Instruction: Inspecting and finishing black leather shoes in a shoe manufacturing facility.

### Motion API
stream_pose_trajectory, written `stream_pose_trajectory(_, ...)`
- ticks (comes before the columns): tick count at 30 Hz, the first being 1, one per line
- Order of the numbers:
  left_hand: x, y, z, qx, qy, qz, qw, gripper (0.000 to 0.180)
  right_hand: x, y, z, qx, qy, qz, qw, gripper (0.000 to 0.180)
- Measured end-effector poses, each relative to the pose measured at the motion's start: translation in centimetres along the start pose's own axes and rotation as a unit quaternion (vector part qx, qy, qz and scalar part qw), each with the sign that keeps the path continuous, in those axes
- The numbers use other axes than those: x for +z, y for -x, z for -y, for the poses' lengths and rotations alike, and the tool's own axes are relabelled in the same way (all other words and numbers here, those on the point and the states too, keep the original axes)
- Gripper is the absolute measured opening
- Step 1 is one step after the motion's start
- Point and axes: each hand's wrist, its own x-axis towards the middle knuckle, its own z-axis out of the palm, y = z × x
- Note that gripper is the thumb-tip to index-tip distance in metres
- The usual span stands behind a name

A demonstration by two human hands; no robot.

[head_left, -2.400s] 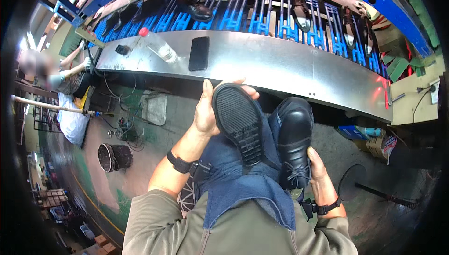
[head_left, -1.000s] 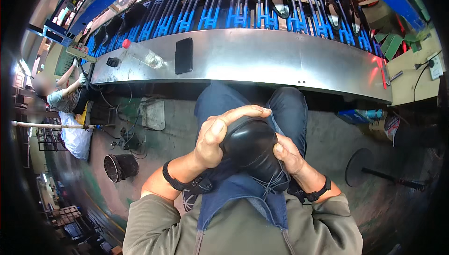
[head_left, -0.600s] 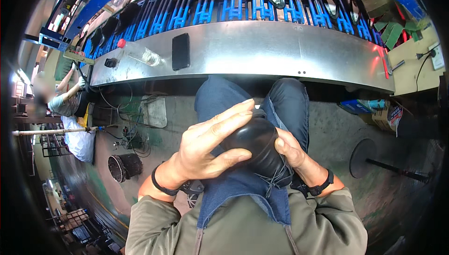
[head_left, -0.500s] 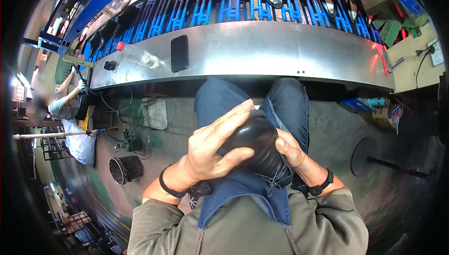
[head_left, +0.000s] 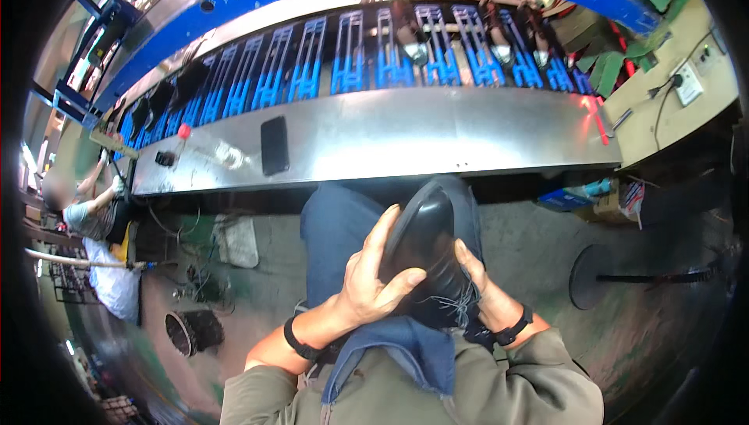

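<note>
A black leather boot [head_left: 425,253] rests over my lap, toe pointing up toward the metal bench. My left hand [head_left: 373,281] grips its left side, thumb pressed across the upper. My right hand [head_left: 477,285] holds the right side near the laces. A blue cloth [head_left: 406,347] lies over my lap under the boot. Both wrists carry black bands.
A steel bench ledge [head_left: 406,140] runs in front, with a black phone [head_left: 274,145] and a small red-capped bottle [head_left: 181,140] on it. Behind it, a conveyor of blue racks [head_left: 351,58] carries shoes. Another person [head_left: 86,214] sits at the far left. A round black stand base [head_left: 593,277] sits on the floor to the right.
The boot has been turned in my hands from sole-up to toe-up. My left hand slid from over the toe to its left side. A second boot seen earlier is out of sight.
</note>
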Motion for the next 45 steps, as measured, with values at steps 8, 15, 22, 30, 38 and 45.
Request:
stream_pose_trajectory(8,-0.8,-2.9,-0.7,0.055,-0.062,0.024,0.996,0.078,1.5,-0.5,-0.3,0.018,-0.128,0.015,0.991,0.066)
stream_pose_trajectory(15,-1.2,-2.8,0.9,0.086,-0.082,0.042,0.992,0.086,1.4,-1.2,0.3,0.025,-0.087,0.039,0.995,0.067)
stream_pose_trajectory(22,-0.6,-1.8,-1.5,-0.146,0.075,0.028,0.986,0.102,3.9,-2.5,0.2,-0.013,-0.097,-0.065,0.993,0.062)
stream_pose_trajectory(30,-7.3,-1.1,2.3,-0.254,0.35,-0.093,0.897,0.058,8.2,-2.3,1.8,-0.17,0.664,-0.023,0.728,0.05)
stream_pose_trajectory(38,-7.3,0.9,3.9,-0.291,0.408,-0.058,0.864,0.068,8.5,-9.5,5.6,-0.252,0.684,0.147,0.668,0.081)
stream_pose_trajectory(45,-6.5,1.5,4.5,-0.33,0.42,-0.088,0.841,0.064,7.8,-8.5,2.8,-0.296,0.728,0.078,0.614,0.074)
